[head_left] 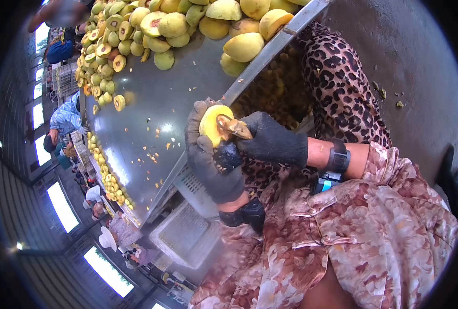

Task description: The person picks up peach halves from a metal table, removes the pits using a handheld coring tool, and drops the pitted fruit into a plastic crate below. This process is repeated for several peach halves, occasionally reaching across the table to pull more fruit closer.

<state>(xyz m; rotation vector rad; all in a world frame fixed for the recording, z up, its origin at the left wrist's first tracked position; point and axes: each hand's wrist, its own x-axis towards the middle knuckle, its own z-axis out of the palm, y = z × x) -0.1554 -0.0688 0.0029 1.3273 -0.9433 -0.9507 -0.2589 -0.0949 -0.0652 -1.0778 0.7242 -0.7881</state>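
A yellow fruit half (pixel 209 125) rests in my left hand (pixel 208 164), whose dark-gloved fingers curl round its left side and underside. My right hand (pixel 273 138), also dark-gloved, is closed on a small pitting tool (pixel 239 128) with a light brown handle. The tool's curved metal loop touches the brownish middle of the fruit's cut face. Both hands are close together, just off the edge of the metal table (pixel 151 98).
Many fruit halves (pixel 172 23) are heaped at the table's far side. A dark bin of pieces (pixel 278 85) lies below the table edge. White plastic crates (pixel 180 234) stand beneath my left wrist. Other people (pixel 66 117) are along the left side.
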